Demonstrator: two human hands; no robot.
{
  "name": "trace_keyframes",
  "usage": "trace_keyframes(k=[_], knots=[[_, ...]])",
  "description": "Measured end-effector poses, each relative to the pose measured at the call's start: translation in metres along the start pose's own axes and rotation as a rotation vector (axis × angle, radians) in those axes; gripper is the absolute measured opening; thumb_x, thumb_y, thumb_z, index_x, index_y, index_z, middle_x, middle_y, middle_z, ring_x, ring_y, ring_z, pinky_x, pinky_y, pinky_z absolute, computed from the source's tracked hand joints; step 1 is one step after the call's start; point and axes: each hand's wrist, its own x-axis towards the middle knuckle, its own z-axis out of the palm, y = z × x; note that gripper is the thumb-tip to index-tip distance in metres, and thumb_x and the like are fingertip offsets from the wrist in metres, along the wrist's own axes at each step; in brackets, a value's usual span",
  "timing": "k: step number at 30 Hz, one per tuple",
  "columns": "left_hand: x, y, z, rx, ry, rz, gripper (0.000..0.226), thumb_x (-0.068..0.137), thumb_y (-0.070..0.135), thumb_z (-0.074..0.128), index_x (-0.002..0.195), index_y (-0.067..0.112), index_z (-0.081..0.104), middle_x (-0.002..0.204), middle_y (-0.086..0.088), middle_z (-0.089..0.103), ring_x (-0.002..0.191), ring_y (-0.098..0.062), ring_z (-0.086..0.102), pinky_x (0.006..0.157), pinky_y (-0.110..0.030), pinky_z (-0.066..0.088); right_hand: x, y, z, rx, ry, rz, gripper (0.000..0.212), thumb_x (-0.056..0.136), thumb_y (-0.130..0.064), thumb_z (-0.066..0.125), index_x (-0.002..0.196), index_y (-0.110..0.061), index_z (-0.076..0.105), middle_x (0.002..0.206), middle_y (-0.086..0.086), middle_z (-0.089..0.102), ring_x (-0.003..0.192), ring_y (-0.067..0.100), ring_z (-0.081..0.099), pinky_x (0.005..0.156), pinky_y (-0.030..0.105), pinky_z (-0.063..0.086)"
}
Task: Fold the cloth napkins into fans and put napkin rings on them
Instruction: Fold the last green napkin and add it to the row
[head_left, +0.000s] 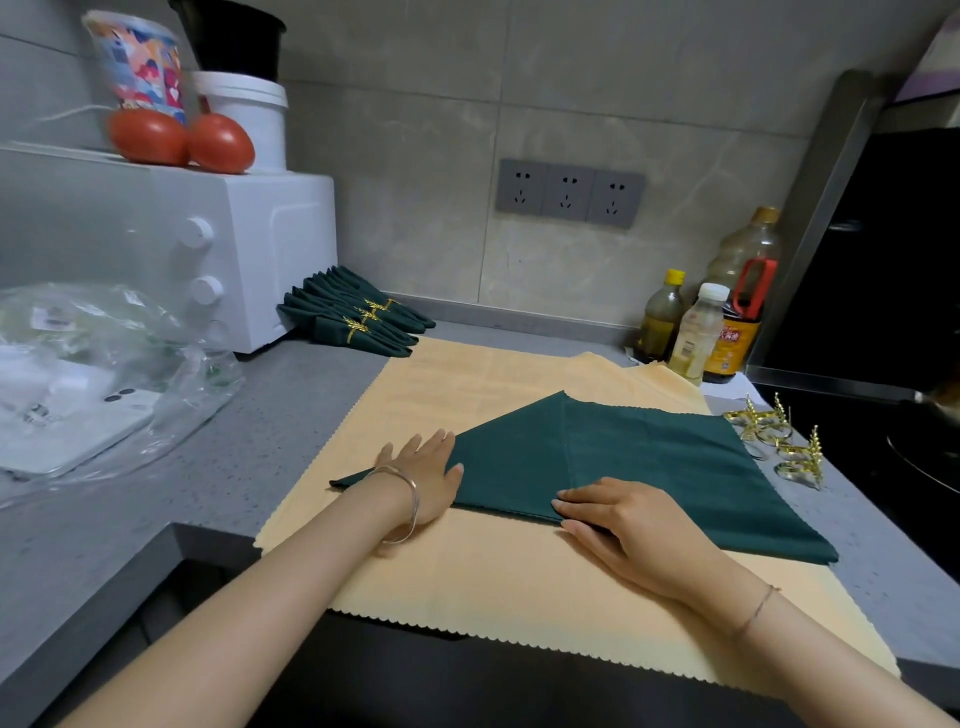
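Reaching forward, palms down: pressing flat with left hand (426, 475), fingers straight and spread; resting right hand (623, 530) flat, fingers straight, close together, pointing left.

One wide-angle view, taken from the person's head, faces forward and down onto the desk (291, 405). It sits close: both forearms (291, 582) enter from the bottom edge and reach mid-frame. The tiled wall (623, 93) fills the upper frame, its lines bowed toward the corners by the lens.
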Motion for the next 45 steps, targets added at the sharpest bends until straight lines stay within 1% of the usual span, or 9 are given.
trace_keyframes(k=[6, 11, 14, 16, 19, 26, 35, 40, 45], knots=[[0.025, 0.013, 0.0, -0.047, 0.06, 0.038, 0.052, 0.103, 0.033, 0.009, 0.153, 0.019, 0.0, 0.161, 0.007, 0.0, 0.148, -0.016, -0.002, 0.119, -0.041, -0.001, 0.008, 0.0, 0.0, -0.018, 0.004, 0.053, 0.045, 0.096, -0.048, 0.037, 0.092, -0.026, 0.075, 0.096, -0.015, 0.071, 0.082, 0.004, 0.063, 0.071, 0.02, 0.051], [0.029, 0.014, 0.011, 0.031, 0.097, 0.023, 0.054, 0.103, 0.035, 0.008, 0.153, 0.018, -0.007, 0.16, 0.006, -0.009, 0.147, -0.016, -0.007, 0.119, -0.041, -0.002, 0.044, -0.004, 0.006, -0.031, -0.026, 0.316, 0.053, 0.096, -0.049, 0.03, 0.071, -0.014, 0.061, 0.069, -0.002, 0.058, 0.071, 0.015, 0.051, 0.067, 0.036, 0.046], [0.03, 0.014, 0.013, 0.041, 0.106, 0.012, 0.054, 0.103, 0.036, 0.007, 0.153, 0.019, -0.006, 0.16, 0.006, -0.01, 0.147, -0.016, -0.007, 0.119, -0.041, -0.002, 0.08, -0.008, 0.017, -0.027, 0.0, 0.287, 0.028, 0.096, -0.029, 0.043, 0.1, -0.018, 0.069, 0.105, -0.003, 0.068, 0.098, 0.017, 0.056, 0.093, 0.03, 0.04], [0.031, 0.014, 0.013, 0.052, 0.109, 0.011, 0.055, 0.103, 0.036, 0.007, 0.153, 0.019, -0.007, 0.16, 0.005, -0.01, 0.147, -0.016, -0.007, 0.12, -0.041, -0.002, 0.105, -0.011, 0.024, 0.0, -0.178, 0.279, 0.037, 0.095, -0.02, 0.042, 0.129, -0.017, 0.055, 0.133, 0.0, 0.056, 0.121, 0.022, 0.049, 0.104, 0.031, 0.031], [0.032, 0.013, 0.013, 0.057, 0.108, 0.013, 0.055, 0.103, 0.037, 0.007, 0.152, 0.019, -0.008, 0.16, 0.005, -0.011, 0.147, -0.016, -0.008, 0.119, -0.041, -0.002, 0.133, -0.013, 0.037, 0.16, -0.463, 0.372, 0.038, 0.099, -0.015, 0.032, 0.136, -0.01, 0.041, 0.139, 0.006, 0.046, 0.131, 0.028, 0.038, 0.11, 0.04, 0.026], [0.035, 0.014, 0.014, 0.079, 0.118, 0.01, 0.055, 0.103, 0.037, 0.006, 0.152, 0.019, -0.009, 0.16, 0.005, -0.012, 0.147, -0.016, -0.009, 0.12, -0.041, -0.002, 0.123, 0.019, 0.064, 0.127, -0.484, 0.383, 0.055, 0.103, -0.039, 0.017, 0.152, -0.017, 0.004, 0.16, -0.004, 0.0, 0.146, 0.011, -0.002, 0.118, 0.035, -0.003], [0.036, 0.014, 0.011, 0.093, 0.057, 0.012, 0.056, 0.102, 0.039, 0.006, 0.151, 0.019, -0.013, 0.159, 0.006, -0.015, 0.147, -0.016, -0.012, 0.119, -0.041, -0.003, 0.115, 0.086, 0.06, 0.142, -0.461, 0.558, 0.055, 0.103, -0.043, 0.017, 0.152, -0.021, 0.009, 0.16, -0.005, 0.003, 0.147, 0.014, 0.0, 0.118, 0.04, -0.003], [0.042, 0.024, -0.005, 0.068, -0.101, -0.047, 0.079, 0.093, 0.067, 0.012, 0.152, 0.02, -0.013, 0.159, 0.007, -0.016, 0.146, -0.017, -0.015, 0.118, -0.042, -0.009, 0.113, 0.124, 0.044, 0.266, -0.225, 0.645, 0.05, 0.1, -0.038, 0.037, 0.145, -0.016, 0.031, 0.151, 0.004, 0.036, 0.138, 0.024, 0.032, 0.115, 0.044, 0.017], [0.055, 0.059, -0.002, 0.071, -0.007, 0.049, 0.082, 0.092, 0.068, 0.012, 0.152, 0.015, -0.009, 0.16, 0.003, -0.011, 0.147, -0.018, -0.01, 0.118, -0.044, -0.007, 0.105, 0.156, 0.043, 0.179, -0.317, 0.719, 0.059, 0.09, -0.055, 0.049, 0.135, -0.017, 0.046, 0.141, 0.005, 0.045, 0.129, 0.023, 0.042, 0.109, 0.04, 0.031]])
